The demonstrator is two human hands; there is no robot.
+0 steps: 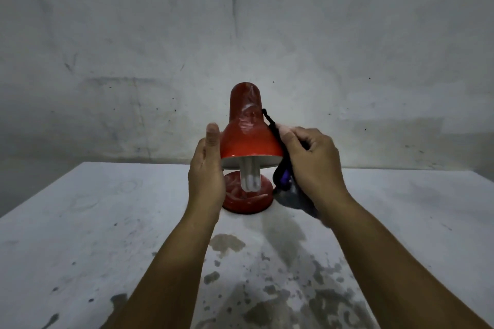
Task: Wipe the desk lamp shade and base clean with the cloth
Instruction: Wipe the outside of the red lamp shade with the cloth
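Observation:
A red desk lamp stands in the middle of the table, its bell-shaped shade [247, 131] tilted toward me above its round red base [248, 200]. A white bulb [250, 179] hangs out of the shade. My left hand [207, 168] rests flat against the shade's left side, thumb up. My right hand [311, 160] grips a dark cloth [284, 173] with a purple patch and presses it against the shade's right side. A strip of the cloth sticks up along the shade; the rest hangs below my palm.
The white table [93, 235] is worn, with grey stains and chipped patches near me. A stained grey wall [240, 35] stands close behind the lamp. The table's far edge runs just behind the base.

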